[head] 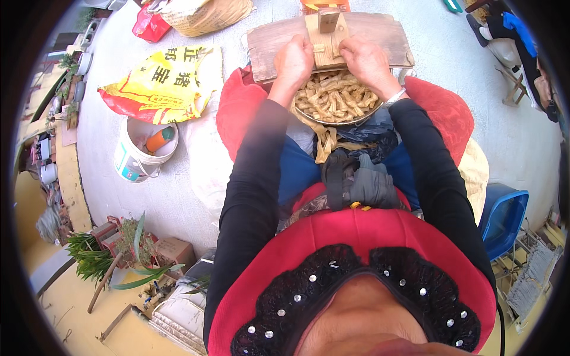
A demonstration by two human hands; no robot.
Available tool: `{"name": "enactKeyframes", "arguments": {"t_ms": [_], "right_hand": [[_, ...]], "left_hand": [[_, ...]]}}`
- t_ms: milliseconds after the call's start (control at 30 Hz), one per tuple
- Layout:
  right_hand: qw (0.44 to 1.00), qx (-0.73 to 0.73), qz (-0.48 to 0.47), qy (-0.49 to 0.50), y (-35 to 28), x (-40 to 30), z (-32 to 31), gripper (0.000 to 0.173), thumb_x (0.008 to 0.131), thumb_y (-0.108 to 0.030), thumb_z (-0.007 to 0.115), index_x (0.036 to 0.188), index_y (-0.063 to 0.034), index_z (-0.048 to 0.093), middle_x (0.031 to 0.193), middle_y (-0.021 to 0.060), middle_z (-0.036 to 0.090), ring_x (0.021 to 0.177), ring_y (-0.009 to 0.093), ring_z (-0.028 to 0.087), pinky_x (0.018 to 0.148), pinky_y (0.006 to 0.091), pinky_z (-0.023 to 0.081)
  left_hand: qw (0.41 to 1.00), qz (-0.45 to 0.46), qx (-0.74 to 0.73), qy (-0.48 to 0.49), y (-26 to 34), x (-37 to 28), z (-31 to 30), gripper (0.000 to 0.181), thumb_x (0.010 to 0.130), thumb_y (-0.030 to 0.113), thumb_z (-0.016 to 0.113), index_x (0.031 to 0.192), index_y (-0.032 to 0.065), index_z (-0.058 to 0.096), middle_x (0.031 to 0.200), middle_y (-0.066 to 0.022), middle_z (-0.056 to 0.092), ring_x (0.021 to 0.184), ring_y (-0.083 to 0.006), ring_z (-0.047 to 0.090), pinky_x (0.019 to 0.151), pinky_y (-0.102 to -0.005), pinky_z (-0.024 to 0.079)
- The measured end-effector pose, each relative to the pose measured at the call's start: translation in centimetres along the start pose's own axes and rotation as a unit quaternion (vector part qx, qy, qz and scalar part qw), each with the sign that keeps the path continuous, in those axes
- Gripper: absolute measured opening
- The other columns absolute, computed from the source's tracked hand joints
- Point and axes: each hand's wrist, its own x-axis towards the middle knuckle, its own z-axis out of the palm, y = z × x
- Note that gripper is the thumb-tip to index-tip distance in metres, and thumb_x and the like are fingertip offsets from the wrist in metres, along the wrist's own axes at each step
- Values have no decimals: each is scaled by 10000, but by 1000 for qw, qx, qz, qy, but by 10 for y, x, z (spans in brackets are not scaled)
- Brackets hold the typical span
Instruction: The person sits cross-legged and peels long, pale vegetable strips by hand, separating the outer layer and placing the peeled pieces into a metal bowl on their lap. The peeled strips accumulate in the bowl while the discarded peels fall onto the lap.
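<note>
A worn wooden board (276,46) lies across the far side of a round metal pan, with a paler wood piece and an upright wood block (328,21) at its middle. Over the board, my left hand (295,58) has its fingers closed at one end of a short tan strip (319,48). Opposite it, my right hand (366,60) pinches another tan strip (337,52) against the pale wood. Below both hands, the pan holds many knotted tan pieces (336,98). Long tan strips (327,140) hang from the pan's near edge over a dark plastic bag.
A white bucket (165,153) with an orange and green item inside stands at the left, beside a yellow printed sack (178,84). Blue plastic tub (505,218) at the right. Potted plants (95,258) stand lower left. Another person (521,49) is at the upper right.
</note>
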Motion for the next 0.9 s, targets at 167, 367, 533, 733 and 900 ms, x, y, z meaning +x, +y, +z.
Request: {"name": "enactKeyframes", "arguments": {"t_ms": [167, 367, 533, 733, 900], "right_hand": [[978, 32, -130, 162, -16, -34, -16, 209, 855, -154, 665, 1060, -117, 668, 959, 27, 668, 928, 266, 610, 838, 396, 436], [992, 104, -22, 64, -36, -45, -16, 254, 907, -351, 612, 857, -107, 658, 700, 111, 648, 710, 318, 657, 619, 425, 495], [994, 96, -20, -48, -17, -62, -22, 293, 919, -288, 628, 799, -21, 641, 631, 161, 559, 570, 280, 576, 540, 363, 444], [738, 568, 135, -337, -65, -115, -54, 203, 961, -182, 605, 969, -4, 702, 673, -49, 536, 566, 52, 486, 513, 216, 389], [681, 712, 127, -117, -63, -103, -59, 230, 973, -169, 583, 1123, -37, 696, 689, -2, 567, 555, 34, 452, 513, 187, 371]], "left_hand": [[939, -107, -311, -100, -1, -47, -2, 120, 914, 154, 611, 859, 47, 610, 722, -62, 651, 632, -164, 598, 605, -321, 486], [799, -178, -515, -256, 42, -89, -13, 208, 992, 248, 542, 924, 64, 611, 655, 9, 573, 468, -39, 447, 426, -178, 358], [950, -27, -267, -161, 16, -83, -17, 301, 958, 249, 571, 815, -1, 661, 628, -25, 593, 597, -117, 554, 586, -297, 452], [897, -30, -380, -227, 13, -90, -6, 328, 960, 252, 595, 767, 1, 678, 572, -2, 545, 527, -64, 469, 487, -252, 368], [782, -104, -579, -208, 57, -121, -19, 358, 1009, 374, 494, 911, 48, 606, 690, 21, 526, 520, -41, 423, 462, -197, 325]]}}
